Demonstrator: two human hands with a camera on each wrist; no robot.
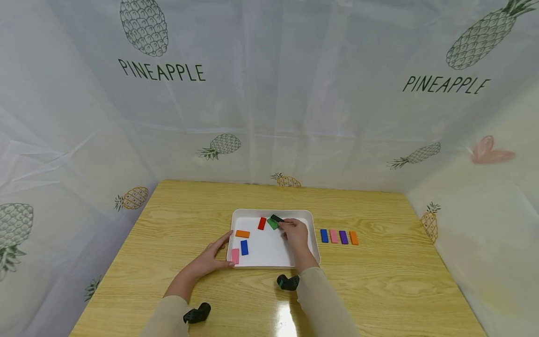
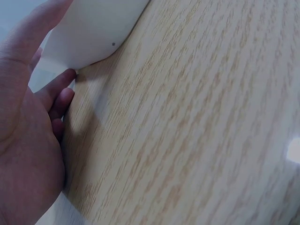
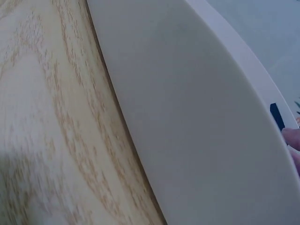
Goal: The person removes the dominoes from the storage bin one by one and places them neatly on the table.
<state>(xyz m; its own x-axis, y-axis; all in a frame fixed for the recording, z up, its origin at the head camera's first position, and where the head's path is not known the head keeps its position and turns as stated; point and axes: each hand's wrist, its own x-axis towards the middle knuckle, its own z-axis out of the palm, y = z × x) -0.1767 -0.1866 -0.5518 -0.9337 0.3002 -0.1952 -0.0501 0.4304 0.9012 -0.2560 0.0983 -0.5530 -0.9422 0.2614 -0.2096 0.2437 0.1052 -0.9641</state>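
Observation:
My right hand [image 1: 296, 234] reaches over the white tray [image 1: 265, 257] and pinches a small black block [image 1: 277, 218] between thumb and fingertips. Close beneath that block is a green block [image 1: 272, 224], partly covered by it in the head view. In the right wrist view the black block [image 3: 277, 117] shows just past the tray's rim, with fingertips [image 3: 292, 138] at its end. My left hand [image 1: 206, 261] touches the tray's left side with fingers and thumb spread apart. Near it inside the tray lie a pink block [image 1: 235, 256], a blue block [image 1: 244, 247] and an orange block [image 1: 242, 234].
A red block [image 1: 262, 223] lies left of the green one in the tray. Right of the tray, a row on the wooden table [image 1: 379, 281] has a blue block [image 1: 324, 236], a pink block [image 1: 334, 236], a purple block [image 1: 343, 237] and an orange block [image 1: 354, 238].

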